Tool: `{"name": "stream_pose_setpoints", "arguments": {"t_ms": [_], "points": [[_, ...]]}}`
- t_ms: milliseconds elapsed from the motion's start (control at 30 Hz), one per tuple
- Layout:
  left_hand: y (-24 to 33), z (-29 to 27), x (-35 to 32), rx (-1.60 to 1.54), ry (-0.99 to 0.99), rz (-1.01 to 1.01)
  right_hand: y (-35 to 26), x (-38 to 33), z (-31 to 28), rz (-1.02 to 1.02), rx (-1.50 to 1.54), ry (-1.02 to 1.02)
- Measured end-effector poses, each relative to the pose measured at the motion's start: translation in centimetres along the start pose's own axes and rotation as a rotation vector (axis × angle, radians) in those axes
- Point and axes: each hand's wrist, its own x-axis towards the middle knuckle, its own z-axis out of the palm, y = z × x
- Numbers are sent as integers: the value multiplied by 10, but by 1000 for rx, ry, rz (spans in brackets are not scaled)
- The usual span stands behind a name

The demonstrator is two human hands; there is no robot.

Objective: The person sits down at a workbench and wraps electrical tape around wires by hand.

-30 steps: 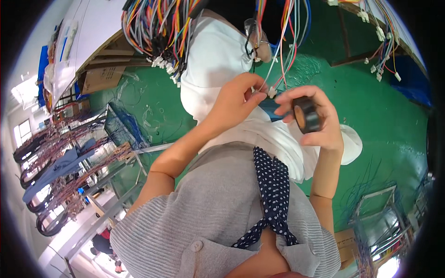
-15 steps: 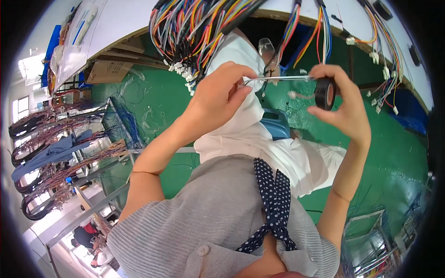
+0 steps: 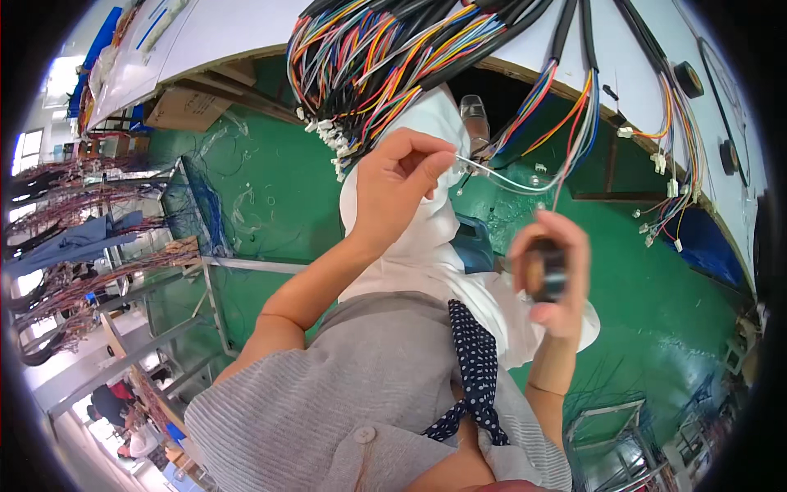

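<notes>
My left hand (image 3: 395,193) pinches the ends of thin white wires (image 3: 512,187) between thumb and fingertips, above my lap. From there the wires sag in a curve to the right and rise into a black-sleeved cable (image 3: 589,49) hanging over the table edge. Lower and to the right, my right hand (image 3: 575,266) is closed around a roll of black tape (image 3: 544,271); both are smeared by motion. That hand is apart from the white wires, and a thin reddish wire passes close above its fingers.
A thick bundle of multicoloured wires (image 3: 352,82) with white connectors (image 3: 332,138) hangs over the white table's (image 3: 238,29) edge. More wires with connectors (image 3: 672,187) dangle at the right. Two black tape rolls (image 3: 689,79) lie on the tabletop. Wire racks (image 3: 78,246) stand at the left.
My right hand has let go of the wires it held taut and moved toward my body with the tape roll. The wires now sag. My left hand still pinches their ends.
</notes>
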Motion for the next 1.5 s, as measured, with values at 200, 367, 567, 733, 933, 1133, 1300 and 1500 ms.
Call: {"name": "stream_pose_setpoints", "arguments": {"t_ms": [200, 367, 567, 733, 933, 1133, 1300, 1500], "points": [[1, -3, -17, -234, -47, -144, 53, 35, 19, 342, 198, -19], [-7, -12, -25, -263, -77, -198, 59, 57, 33, 279, 248, 16], [-9, -18, -26, -288, -68, -208, 60, 61, 34, 169, 219, -14], [-8, -20, -25, -277, -71, -250, 68, 61, 25, 61, 187, -70], [-14, -14, -25, -236, -42, -223, 68, 58, 23, -39, 78, -125], [-19, -9, -25, 13, -105, -118, 79, 56, 18, -192, 77, -185], [-31, -8, -21, 562, -76, 368, 58, 39, 40, 35, 34, 66], [-29, -19, -28, 387, -40, 145, 41, 33, 14, 305, 451, 40]]}}
